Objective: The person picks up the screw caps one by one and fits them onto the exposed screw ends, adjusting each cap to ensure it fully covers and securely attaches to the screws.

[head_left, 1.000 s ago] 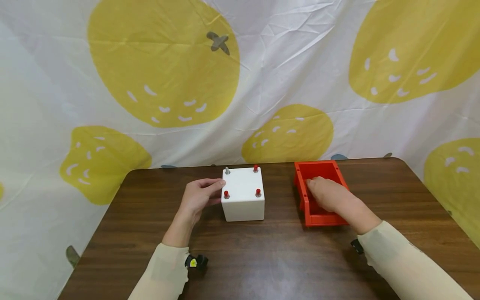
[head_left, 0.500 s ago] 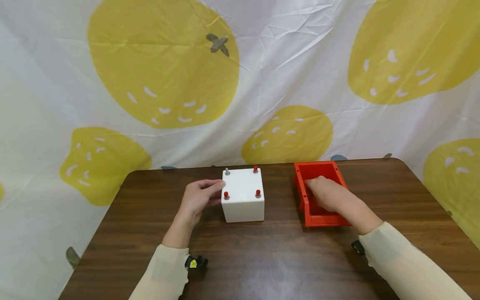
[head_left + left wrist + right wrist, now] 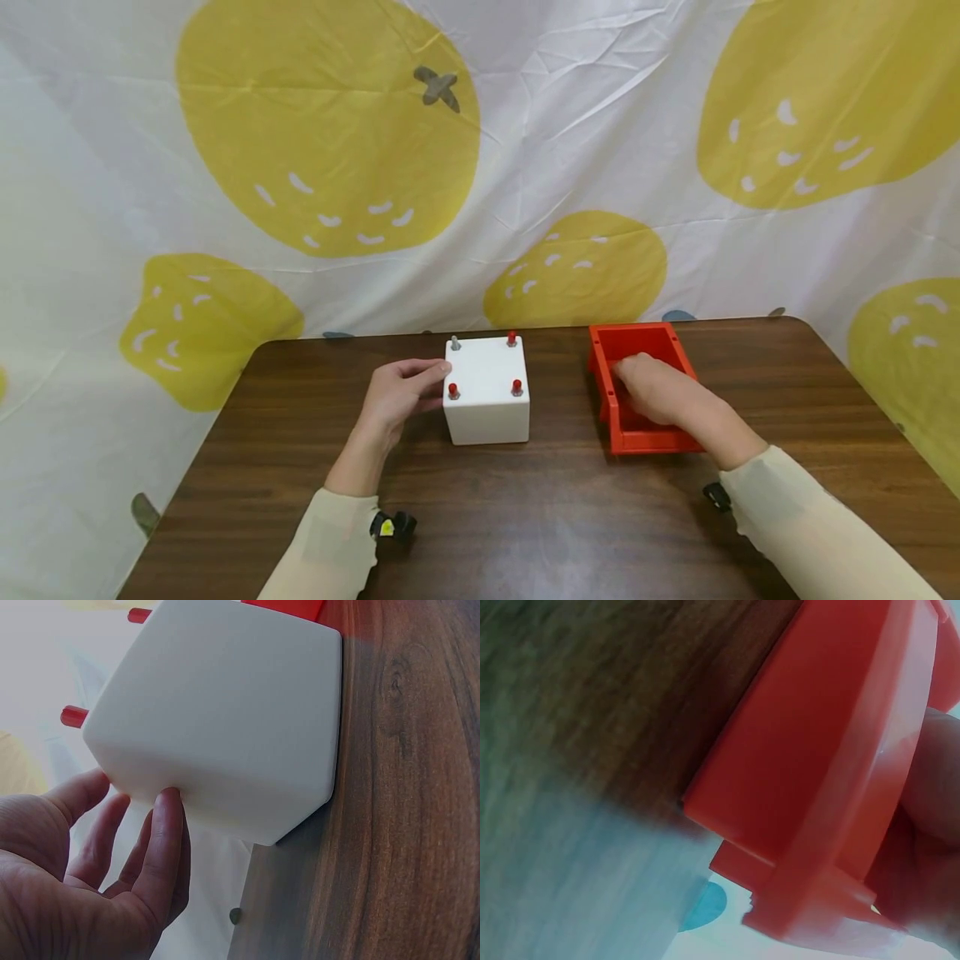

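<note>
A white block stands on the table with an upright post near each top corner. Three posts carry red caps, such as the front-left red cap; the back-left post is bare grey metal. My left hand steadies the block from its left, thumb at the top edge and fingertips against the side, as the left wrist view shows fairly straight fingers. Inside a red bin to the right is my right hand, reaching down with its fingertips hidden; I cannot tell what they hold.
A dark wood-grain table bears the block and the bin, set apart with bare tabletop between them. Behind its far edge hangs a white cloth with yellow fruit prints. Each sleeve has a small black device at the wrist.
</note>
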Motion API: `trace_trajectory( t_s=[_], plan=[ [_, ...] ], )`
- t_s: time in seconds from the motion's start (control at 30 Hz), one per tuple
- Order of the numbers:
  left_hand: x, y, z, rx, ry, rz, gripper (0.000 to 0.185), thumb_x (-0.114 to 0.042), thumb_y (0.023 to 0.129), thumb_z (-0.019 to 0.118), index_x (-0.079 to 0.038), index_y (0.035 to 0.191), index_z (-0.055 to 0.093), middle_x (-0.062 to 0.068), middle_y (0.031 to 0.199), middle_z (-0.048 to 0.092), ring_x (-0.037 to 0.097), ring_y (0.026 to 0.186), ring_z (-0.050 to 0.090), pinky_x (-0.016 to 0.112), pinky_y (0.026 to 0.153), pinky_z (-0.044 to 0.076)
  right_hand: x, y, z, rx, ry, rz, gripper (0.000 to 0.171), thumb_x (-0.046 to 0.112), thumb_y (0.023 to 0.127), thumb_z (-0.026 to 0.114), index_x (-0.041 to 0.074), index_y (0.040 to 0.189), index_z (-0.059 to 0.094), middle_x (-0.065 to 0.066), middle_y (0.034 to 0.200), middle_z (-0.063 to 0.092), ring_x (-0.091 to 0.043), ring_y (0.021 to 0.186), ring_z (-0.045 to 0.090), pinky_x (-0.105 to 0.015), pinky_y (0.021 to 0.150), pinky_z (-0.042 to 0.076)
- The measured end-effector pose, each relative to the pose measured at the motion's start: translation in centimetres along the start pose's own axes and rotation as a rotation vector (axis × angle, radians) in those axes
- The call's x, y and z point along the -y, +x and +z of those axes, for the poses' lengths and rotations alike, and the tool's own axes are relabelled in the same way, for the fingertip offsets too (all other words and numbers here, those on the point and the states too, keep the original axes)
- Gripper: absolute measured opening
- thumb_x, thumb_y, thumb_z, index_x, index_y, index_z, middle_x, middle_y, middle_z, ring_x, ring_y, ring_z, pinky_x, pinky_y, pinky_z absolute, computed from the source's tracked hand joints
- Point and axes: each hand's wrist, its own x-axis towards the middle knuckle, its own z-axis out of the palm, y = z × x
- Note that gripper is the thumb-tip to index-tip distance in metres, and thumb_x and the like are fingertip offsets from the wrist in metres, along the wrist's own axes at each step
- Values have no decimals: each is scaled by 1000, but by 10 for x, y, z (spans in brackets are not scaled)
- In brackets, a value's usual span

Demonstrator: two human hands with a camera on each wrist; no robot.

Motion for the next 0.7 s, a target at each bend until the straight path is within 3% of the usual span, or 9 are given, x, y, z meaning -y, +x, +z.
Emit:
trace_trajectory(
  t_s=[0.33,0.7],
  plan=[
    [0,-1,0,-4,4,-4,31,-18,95,84,1,120,78,15,119,75,21,91,75,37,79,67,-1,-5,-6,-53,46,-9,14,-2,93,75,10,92,68,3,77,62,-18,75,58,-41,78,62],
    [0,0,0,-10,-15,-7,30,-15,95,84,2,119,78,15,118,75,21,89,76,37,78,67,0,-10,-22,-235,114,-79,15,-3,92,79,5,103,74,-1,94,71,-21,86,65,-47,82,63]
  ],
)
